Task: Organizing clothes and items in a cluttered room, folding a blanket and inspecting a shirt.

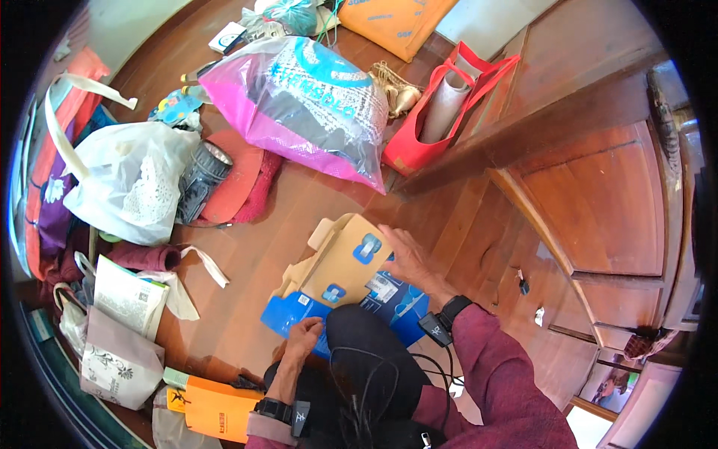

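A blue cardboard box (399,314) lies on the floor in front of my knees, partly hidden behind my leg. Its brown inner panel (331,264) is raised, showing two blue-and-clear patches. At the panel's right edge, my right hand (412,261) grips the box with the fingers partly behind the cardboard. My left hand (305,335) has curled fingers beside the blue lower-left flap (291,314). Whether that hand pinches the flap or only rests against it cannot be made out. Both wrists wear black straps with small devices.
Ahead lies a clear-and-pink plastic bag (303,106), beside a red bag (418,143) holding a roll. To the left are a white bag (123,179), a red cap (238,174), a booklet (129,294) and an orange packet (216,409). Wooden panelled furniture (600,202) borders the right.
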`<action>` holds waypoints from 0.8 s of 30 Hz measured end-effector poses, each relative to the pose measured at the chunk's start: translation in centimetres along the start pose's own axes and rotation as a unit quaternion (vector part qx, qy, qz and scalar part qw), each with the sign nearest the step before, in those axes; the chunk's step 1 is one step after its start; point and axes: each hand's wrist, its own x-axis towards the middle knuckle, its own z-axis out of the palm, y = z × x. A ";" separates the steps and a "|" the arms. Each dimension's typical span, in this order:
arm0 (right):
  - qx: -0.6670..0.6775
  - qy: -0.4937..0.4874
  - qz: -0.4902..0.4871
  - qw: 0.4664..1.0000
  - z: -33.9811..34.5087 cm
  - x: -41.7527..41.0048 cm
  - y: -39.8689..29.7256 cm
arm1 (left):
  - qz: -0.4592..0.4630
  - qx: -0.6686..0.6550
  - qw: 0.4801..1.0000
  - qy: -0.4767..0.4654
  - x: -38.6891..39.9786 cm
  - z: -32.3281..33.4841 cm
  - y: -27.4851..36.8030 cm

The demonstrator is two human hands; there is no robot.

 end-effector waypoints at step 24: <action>0.172 -0.127 0.016 0.977 0.7 4.1 2.7 | -0.210 -0.363 0.906 -0.058 3.9 3.6 3.3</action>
